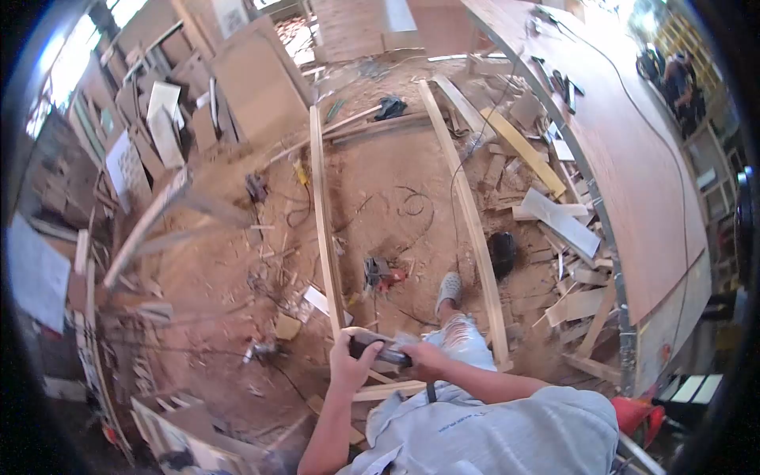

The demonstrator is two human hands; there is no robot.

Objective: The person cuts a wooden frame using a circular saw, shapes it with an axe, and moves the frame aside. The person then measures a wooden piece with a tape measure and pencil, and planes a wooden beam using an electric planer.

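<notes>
My left hand [347, 366] is wrapped around one end of a dark oblong object [391, 355], its thumb lying on top. My right hand [424, 358] closes on the other end, with its fingertips partly blurred. What kind of object it is I cannot make out. Both hands are in front of my body, above the near end of a long wooden frame. The frame's left rail [323, 214] runs away from beside my left hand, and its right rail [467, 214] lies beyond my right hand. A red and grey power tool [383, 274] rests on the dusty floor between the rails.
A long plywood-topped workbench [625, 150] stands at the right, with tools and a cable on it. Wood offcuts [582, 305] pile up beside it. Boards [257, 79] lean at the back left. Cords and scraps litter the floor. Another person [679, 87] is at the far right.
</notes>
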